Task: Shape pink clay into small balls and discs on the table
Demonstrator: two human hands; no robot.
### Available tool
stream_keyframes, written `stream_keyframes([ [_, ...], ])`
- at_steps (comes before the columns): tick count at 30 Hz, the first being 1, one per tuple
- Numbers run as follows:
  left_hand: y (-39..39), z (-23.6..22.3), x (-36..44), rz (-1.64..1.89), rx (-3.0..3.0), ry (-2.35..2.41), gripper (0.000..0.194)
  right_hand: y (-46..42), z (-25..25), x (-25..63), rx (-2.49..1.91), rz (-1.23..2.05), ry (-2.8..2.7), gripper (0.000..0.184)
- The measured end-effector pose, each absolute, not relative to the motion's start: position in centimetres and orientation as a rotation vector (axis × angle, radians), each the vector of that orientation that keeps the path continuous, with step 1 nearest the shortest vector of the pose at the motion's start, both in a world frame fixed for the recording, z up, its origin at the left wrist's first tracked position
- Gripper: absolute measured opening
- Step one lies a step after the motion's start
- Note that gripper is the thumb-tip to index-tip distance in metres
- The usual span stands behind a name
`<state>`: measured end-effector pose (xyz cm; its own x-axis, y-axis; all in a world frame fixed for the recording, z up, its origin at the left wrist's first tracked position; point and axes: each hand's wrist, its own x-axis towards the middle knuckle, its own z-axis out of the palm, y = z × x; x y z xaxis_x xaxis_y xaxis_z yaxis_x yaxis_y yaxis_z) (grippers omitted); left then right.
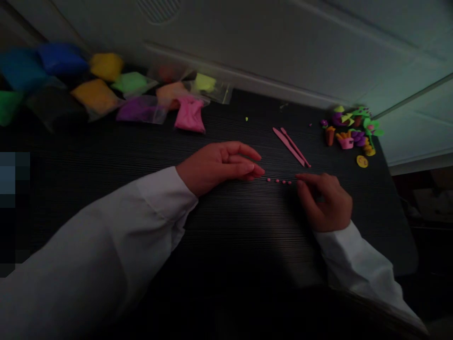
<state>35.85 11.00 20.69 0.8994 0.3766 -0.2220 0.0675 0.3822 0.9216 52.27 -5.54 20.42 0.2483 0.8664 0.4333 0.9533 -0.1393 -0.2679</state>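
Observation:
A short row of several tiny pink clay balls (277, 181) lies on the dark table between my two hands. My left hand (226, 163) rests just left of the row, its fingers stretched out and the thumb lying along them; I see nothing held in it. At the row's right end is my right hand (323, 200), with thumb and index fingertips close together in a pinch and the other fingers curled. Anything between those tips is too small to make out. Beyond the row lie two slim pink modelling tools (290, 147), side by side and slanting.
Bags of coloured clay line the back left, among them a pink bag (190, 114), a purple bag (137, 110) and a blue bag (62, 59). Small finished clay figures (348, 134) cluster at the back right, near a yellow disc (362, 161). A pale wall (255, 52) bounds the table's back.

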Motion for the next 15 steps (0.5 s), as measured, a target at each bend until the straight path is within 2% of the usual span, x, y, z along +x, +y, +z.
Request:
stream_keyframes([
  [7,11.1,20.6,35.8,0.209,1.115,0.433,0.013,-4.6,20.4,50.1,-1.864,-0.369,-1.62,0.016],
  [15,11.2,20.0,36.0,0.304,1.083,0.364,0.02,-3.8,20.2,49.5,-1.827,-0.436,-1.51,0.014],
])
